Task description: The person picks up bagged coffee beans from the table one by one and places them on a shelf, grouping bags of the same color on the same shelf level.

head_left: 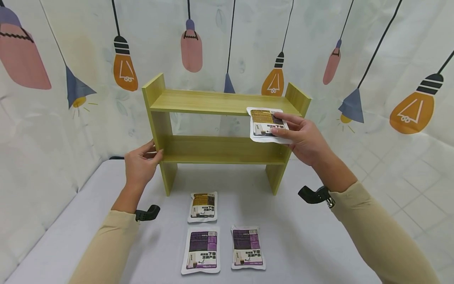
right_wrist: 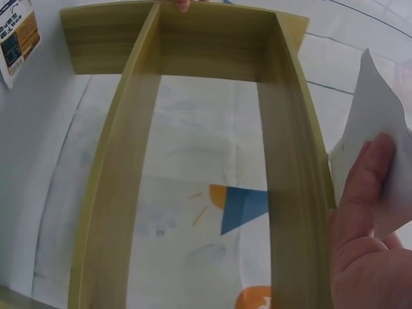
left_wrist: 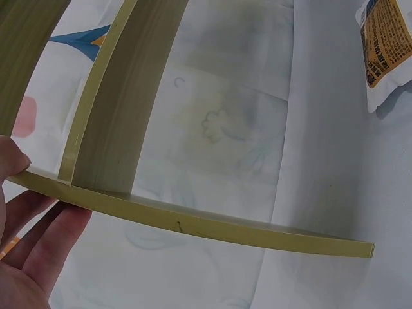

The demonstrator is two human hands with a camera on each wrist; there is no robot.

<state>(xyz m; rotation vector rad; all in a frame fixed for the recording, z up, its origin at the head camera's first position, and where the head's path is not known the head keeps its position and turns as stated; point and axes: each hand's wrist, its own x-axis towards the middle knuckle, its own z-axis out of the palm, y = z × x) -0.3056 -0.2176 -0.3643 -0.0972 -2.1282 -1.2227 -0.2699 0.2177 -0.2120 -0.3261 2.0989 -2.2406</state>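
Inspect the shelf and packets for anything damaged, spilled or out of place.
The shelf has a small dark mark on the edge of its left panel, odd against the otherwise plain finish; nick or stain, I can't tell. No spill shows.

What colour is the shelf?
The shelf is yellow-green, with faint wood grain; the head view shows it best.
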